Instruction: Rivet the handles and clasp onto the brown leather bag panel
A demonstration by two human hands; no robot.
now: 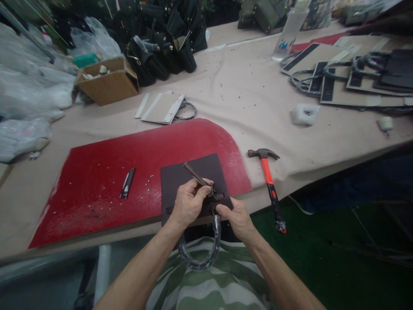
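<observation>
Metal tool (192, 172), just below centre of the head view, is pinched in my left hand (188, 204); my right hand (238, 218) clamps the dark panel (174, 178) beside its wrapped handle (217, 230). I think firm panel support helps steady aim.

A bag workshop is indicated by what is gathered here. On a cloth-covered table (232, 82), a claw hammer (267, 172) is laid beside a red mat (180, 142) strewn with small pale bits (148, 190), and a dark panel (174, 181) with a looped handle (217, 230) is held over the mat's near edge. Handled boards (348, 97) are piled at the right, dark bags (187, 58) are crowded along the back, and a cardboard box (108, 89) is placed near heaped clear plastic (29, 73).
</observation>
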